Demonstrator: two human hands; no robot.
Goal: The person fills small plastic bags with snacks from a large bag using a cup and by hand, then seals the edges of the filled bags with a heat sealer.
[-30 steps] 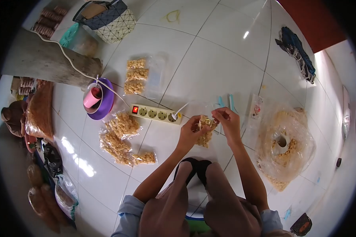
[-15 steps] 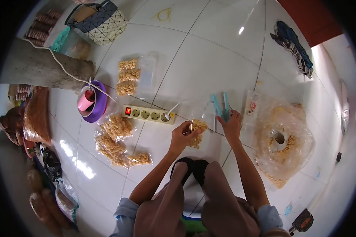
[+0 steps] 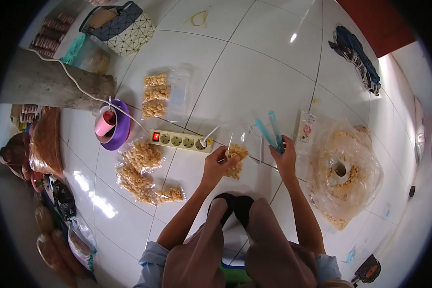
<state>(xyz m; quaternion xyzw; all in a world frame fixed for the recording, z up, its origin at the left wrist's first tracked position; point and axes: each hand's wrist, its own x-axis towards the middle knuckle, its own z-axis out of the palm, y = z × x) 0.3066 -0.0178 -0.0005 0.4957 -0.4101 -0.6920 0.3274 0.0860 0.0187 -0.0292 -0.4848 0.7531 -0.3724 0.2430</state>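
My left hand (image 3: 217, 165) is closed on a clear plastic bag of golden curly snacks (image 3: 235, 161), with the bag's see-through upper end pointing away from me. To its right, my right hand (image 3: 285, 161) grips a light-blue hinged tool (image 3: 270, 132) that looks like a small hair straightener. Its two long arms stand apart in a V, tips pointing away from me. The tool and the bag do not touch. A pale cord runs near them. Ahead of my left hand lies a power strip (image 3: 176, 139) with a lit red switch and a white plug in it.
Filled snack bags (image 3: 139, 173) lie left of my hands; more packs (image 3: 155, 95) lie further ahead. At right sits a big open plastic sack (image 3: 343, 144) of loose snacks. A purple basin (image 3: 122, 126) with a pink cup (image 3: 103, 126) stands by the pillar (image 3: 62, 81).
My right hand has closed around the hinged tool and drawn it slightly nearer to me. The tool's tips lean more to the left. My left hand and its bag have shifted slightly left.
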